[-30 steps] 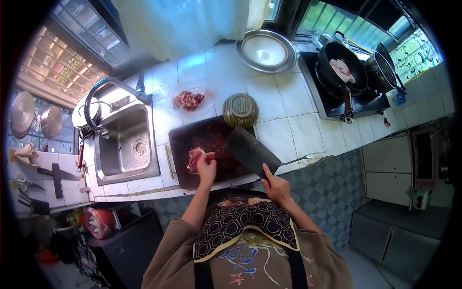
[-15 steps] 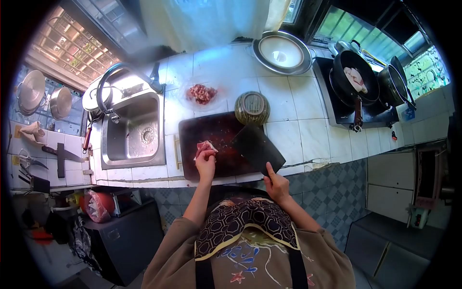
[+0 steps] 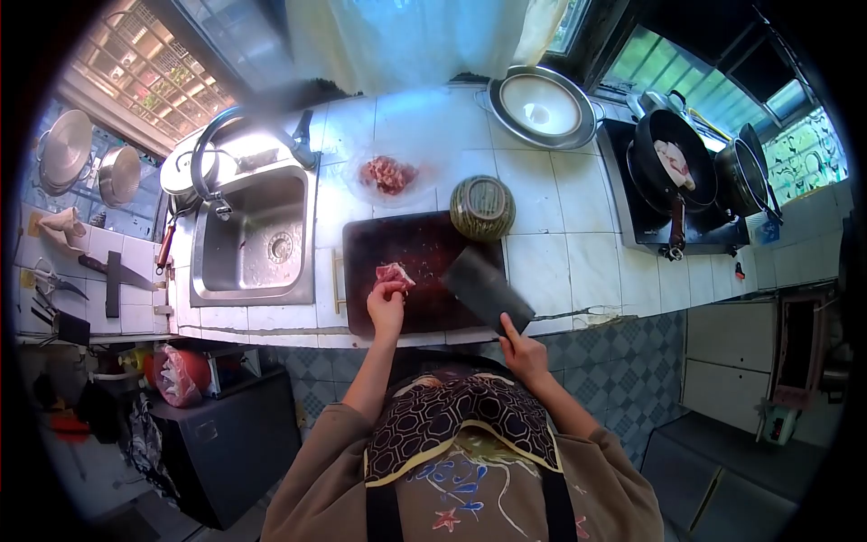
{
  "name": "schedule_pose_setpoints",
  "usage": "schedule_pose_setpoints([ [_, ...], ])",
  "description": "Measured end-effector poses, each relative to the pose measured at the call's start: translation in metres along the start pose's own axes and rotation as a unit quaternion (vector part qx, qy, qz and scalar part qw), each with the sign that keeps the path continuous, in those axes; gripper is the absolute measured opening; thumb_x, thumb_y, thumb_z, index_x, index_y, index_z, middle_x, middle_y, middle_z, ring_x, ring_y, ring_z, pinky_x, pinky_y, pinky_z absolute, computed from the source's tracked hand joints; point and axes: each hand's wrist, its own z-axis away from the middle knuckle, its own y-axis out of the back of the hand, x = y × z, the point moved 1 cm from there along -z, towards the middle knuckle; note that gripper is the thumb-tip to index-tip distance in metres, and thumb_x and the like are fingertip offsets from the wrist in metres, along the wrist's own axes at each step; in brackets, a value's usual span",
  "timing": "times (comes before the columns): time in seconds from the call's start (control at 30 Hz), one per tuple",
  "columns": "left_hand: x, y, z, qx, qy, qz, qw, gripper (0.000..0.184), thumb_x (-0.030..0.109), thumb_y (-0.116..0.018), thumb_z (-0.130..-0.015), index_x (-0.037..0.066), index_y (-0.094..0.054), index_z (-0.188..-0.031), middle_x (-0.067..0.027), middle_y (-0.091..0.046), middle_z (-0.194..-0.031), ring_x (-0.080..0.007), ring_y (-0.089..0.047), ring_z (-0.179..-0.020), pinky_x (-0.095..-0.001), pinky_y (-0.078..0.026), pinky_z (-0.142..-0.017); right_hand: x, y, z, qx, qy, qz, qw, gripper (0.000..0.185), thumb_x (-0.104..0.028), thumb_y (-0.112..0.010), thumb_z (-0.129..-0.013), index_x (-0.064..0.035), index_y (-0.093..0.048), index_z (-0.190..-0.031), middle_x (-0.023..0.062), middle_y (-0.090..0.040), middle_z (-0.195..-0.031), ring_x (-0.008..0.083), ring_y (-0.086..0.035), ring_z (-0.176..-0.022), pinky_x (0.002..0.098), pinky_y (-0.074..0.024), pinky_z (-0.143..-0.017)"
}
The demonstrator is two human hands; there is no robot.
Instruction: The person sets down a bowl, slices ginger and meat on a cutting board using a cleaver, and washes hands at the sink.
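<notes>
1. While the left hand [image 3: 387, 309] is pinching raw meat [image 3: 395, 274] over the board [image 3: 384, 240], the right hand [image 3: 524, 350] is clasping the cleaver [image 3: 488, 287] by its handle.
2. Cut pieces [image 3: 388, 174] are lying beyond the board, near an upturned bowl [image 3: 483, 210].

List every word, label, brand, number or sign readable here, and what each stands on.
No legible text anywhere in view.
Stove: faint pale mark near front edge, too small to read.
Dark cabinet: small mark, too blurred to read.
Cleaver: no lettering can be made out.
</notes>
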Motion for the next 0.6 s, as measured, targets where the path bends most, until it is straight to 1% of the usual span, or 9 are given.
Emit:
schedule_pose_setpoints([
  [0.03,0.0,0.0,0.001,0.009,0.001,-0.007,1.0,0.012,-0.006,-0.055,-0.078,0.0,-0.065,-0.083,-0.0057,-0.065,-0.073,-0.0116,-0.06,-0.063,-0.0245,-0.049,-0.057,0.005,-0.005,0.001,-0.066,-0.011,0.051,0.996,0.058,-0.031,-0.058,-0.088,-0.0244,-0.037,-0.142,0.0119,-0.054,-0.053,0.0304,-0.058,-0.05,0.0431,-0.045,-0.048],
  [0.17,0.005,-0.002,0.01,0.019,-0.03,-0.066,0.997,0.011,-0.005,-0.056,-0.077,0.0,-0.064,-0.082,-0.0061,-0.064,-0.072,-0.0139,-0.06,-0.064,-0.026,-0.049,-0.06,0.009,0.009,0.004,-0.095,-0.018,0.007,0.995,0.062,-0.035,-0.057,-0.088,-0.0235,-0.033,-0.144,0.0143,-0.057,-0.055,0.0353,-0.059,-0.052,0.0454,-0.0462,-0.049],
  [0.23,0.028,-0.012,0.016,-0.061,-0.159,-0.208,0.963,0.019,-0.007,-0.056,-0.074,0.002,-0.064,-0.088,-0.0093,-0.065,-0.084,-0.0212,-0.062,-0.077,-0.0296,-0.05,-0.072,0.012,0.017,0.003,-0.062,-0.07,-0.143,0.985,0.061,-0.028,-0.058,-0.089,-0.0195,-0.034,-0.144,0.0135,-0.055,-0.053,0.0292,-0.058,-0.045,0.041,-0.0454,-0.046],
  [0.27,0.036,-0.018,0.017,-0.059,-0.157,-0.207,0.964,0.019,-0.007,-0.056,-0.074,0.002,-0.064,-0.088,-0.0093,-0.065,-0.084,-0.0212,-0.062,-0.077,-0.0296,-0.05,-0.072,0.015,0.017,0.003,-0.064,-0.069,-0.142,0.985,0.061,-0.028,-0.058,-0.089,-0.0195,-0.034,-0.144,0.0135,-0.055,-0.053,0.0292,-0.058,-0.045,0.041,-0.0454,-0.046],
  [0.33,0.049,-0.035,0.018,-0.239,-0.332,-0.291,0.865,0.028,-0.005,-0.059,-0.07,0.004,-0.062,-0.097,-0.0117,-0.062,-0.098,-0.0284,-0.058,-0.093,-0.0336,-0.048,-0.083,0.009,0.024,0.004,-0.076,-0.117,-0.339,0.93,0.061,-0.02,-0.058,-0.089,-0.0141,-0.034,-0.144,0.008,-0.051,-0.049,0.0169,-0.052,-0.041,0.0333,-0.0433,-0.043],
  [0.37,0.054,-0.044,0.017,-0.242,-0.329,-0.291,0.865,0.028,-0.005,-0.059,-0.07,0.004,-0.062,-0.097,-0.0117,-0.062,-0.098,-0.0284,-0.058,-0.093,-0.0336,-0.048,-0.083,0.003,0.035,0.005,-0.136,-0.198,-0.44,0.865,0.059,-0.011,-0.056,-0.089,-0.0105,-0.034,-0.144,0.0022,-0.048,-0.049,0.0078,-0.046,-0.041,0.0269,-0.0404,-0.041],
  [0.43,0.06,-0.067,0.018,-0.337,-0.437,-0.297,0.779,0.03,-0.002,-0.062,-0.071,0.005,-0.06,-0.099,-0.0124,-0.059,-0.098,-0.0325,-0.056,-0.095,-0.0384,-0.047,-0.084,-0.003,0.044,0.001,-0.155,-0.215,-0.476,0.839,0.057,-0.009,-0.054,-0.09,-0.0098,-0.034,-0.143,0.0012,-0.049,-0.051,0.0077,-0.046,-0.041,0.0252,-0.0399,-0.041],
  [0.57,0.046,-0.092,0.02,-0.397,-0.411,-0.302,0.762,0.027,0.001,-0.063,-0.071,0.004,-0.059,-0.097,-0.0128,-0.056,-0.092,-0.0312,-0.055,-0.093,-0.0381,-0.047,-0.08,-0.005,0.045,-0.002,-0.186,-0.236,-0.5,0.812,0.053,-0.011,-0.051,-0.092,-0.0083,-0.035,-0.143,0.0001,-0.049,-0.051,0.008,-0.046,-0.04,0.0243,-0.0398,-0.04],
  [0.6,0.042,-0.095,0.025,-0.333,-0.379,-0.302,0.809,0.025,0.002,-0.065,-0.071,0.004,-0.059,-0.096,-0.0124,-0.057,-0.09,-0.0311,-0.056,-0.089,-0.0387,-0.047,-0.078,-0.006,0.045,-0.003,-0.2,-0.241,-0.498,0.808,0.053,-0.013,-0.051,-0.093,-0.0086,-0.035,-0.143,0.0008,-0.049,-0.05,0.0082,-0.047,-0.04,0.025,-0.0405,-0.041],
])
